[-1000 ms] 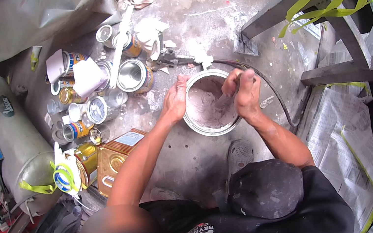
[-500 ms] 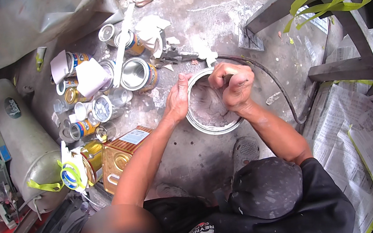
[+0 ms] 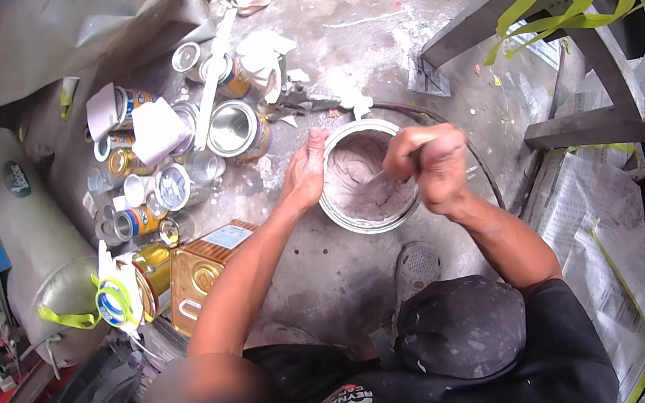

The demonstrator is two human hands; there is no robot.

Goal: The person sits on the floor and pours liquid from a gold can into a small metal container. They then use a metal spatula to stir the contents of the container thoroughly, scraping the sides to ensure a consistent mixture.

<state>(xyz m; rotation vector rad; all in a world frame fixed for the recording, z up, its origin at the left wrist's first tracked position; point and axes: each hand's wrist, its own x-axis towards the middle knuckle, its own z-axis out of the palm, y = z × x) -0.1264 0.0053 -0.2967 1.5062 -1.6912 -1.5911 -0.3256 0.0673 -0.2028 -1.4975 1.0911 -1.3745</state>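
Observation:
A round can (image 3: 334, 215) of thick greyish-pink paste (image 3: 352, 163) stands on the floor in front of me. My left hand (image 3: 307, 171) grips its left side, thumb up by the rim. Over the can's right edge, my right hand (image 3: 435, 166) is closed around the dark handle of what looks like a putty knife (image 3: 378, 183). The tool slants down to the left, its lower end in the paste. My fingers hide most of the handle. Streaks and ridges mark the paste, and smears coat the can's inner wall.
Several cans (image 3: 232, 127) and cups crowd the floor at left, beside a gold rectangular tin (image 3: 204, 265). An air compressor (image 3: 45, 242) stands farther left. A dark hose (image 3: 490, 172) curves behind the can. At right are a grey stand (image 3: 620, 127) and newspaper sheets (image 3: 604, 229).
My right hand has moved right, from over the can's inside to past its right rim, still holding the tool, whose lower part now shows. The left hand stays on the can.

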